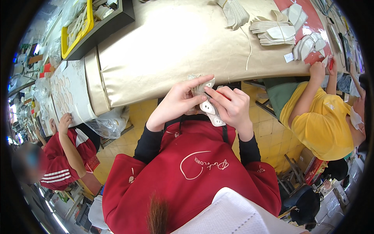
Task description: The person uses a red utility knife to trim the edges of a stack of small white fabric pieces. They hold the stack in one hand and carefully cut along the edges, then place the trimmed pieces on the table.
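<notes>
Just in front of the table's near edge, my left hand (pixel 181 95) is closed around some pale fabric pieces with small dark holes (pixel 207 107). Its index finger stretches over their top and the thumb presses on them. My right hand (pixel 233 104) grips a slim red tool with a dark tip (pixel 222 94), held like a pen, the tip close to the pieces by my left thumb. The exact kind of tool cannot be made out. Some of the pale pieces hang below, beside the right fingers.
A gold-covered table (pixel 163 50) spans ahead. Bundled pale pieces (pixel 272 32) and white pieces (pixel 309 46) lie at the far right. A yellow tray (pixel 91 19) stands far left. A person in yellow (pixel 323 121) works at right, another in red (pixel 70 156) at left.
</notes>
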### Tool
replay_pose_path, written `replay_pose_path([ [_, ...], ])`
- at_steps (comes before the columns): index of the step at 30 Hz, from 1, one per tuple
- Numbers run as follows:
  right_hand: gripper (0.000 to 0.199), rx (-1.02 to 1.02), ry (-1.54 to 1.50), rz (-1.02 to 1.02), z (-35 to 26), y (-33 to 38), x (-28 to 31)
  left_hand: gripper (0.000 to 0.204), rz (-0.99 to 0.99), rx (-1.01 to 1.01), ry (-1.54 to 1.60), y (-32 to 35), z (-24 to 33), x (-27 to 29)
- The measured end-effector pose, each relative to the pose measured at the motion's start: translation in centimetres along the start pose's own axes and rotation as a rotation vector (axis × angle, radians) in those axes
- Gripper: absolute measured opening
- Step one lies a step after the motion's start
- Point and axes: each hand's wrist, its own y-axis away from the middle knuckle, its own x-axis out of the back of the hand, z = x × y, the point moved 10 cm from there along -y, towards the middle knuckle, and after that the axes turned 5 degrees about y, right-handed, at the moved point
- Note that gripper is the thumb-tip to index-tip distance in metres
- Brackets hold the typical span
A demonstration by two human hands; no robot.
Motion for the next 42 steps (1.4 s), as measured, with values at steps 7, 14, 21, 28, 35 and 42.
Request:
replay_pose_path([
  [7,0.051,0.036,0.053,-0.009,-0.1,0.3,-0.3,0.056,0.009,-0.034,-0.094,-0.1,0.0,0.3],
  [14,0.046,0.033,-0.007,0.051,0.1,0.6,0.3,0.055,-0.007,-0.05,-0.065,0.1,0.1,0.3],
  [21,0.03,-0.298,-0.318,0.229,4.0,1.9,2.6,0.05,0.016,-0.045,-0.009,0.1,0.4,0.1],
  [28,0.039,-0.585,-0.935,0.549,8.2,4.6,3.4,0.042,0.02,-0.037,0.134,-0.1,0.3,-0.1],
  [35,0.047,-0.566,-1.072,0.107,5.0,2.9,-0.4,0.043,0.087,0.037,-0.011,0.2,-0.2,0.5],
  [42,0.053,-0.528,-1.286,0.066,3.3,2.5,-2.1,0.043,0.117,-0.022,-0.05,0.1,0.4,0.5],
])
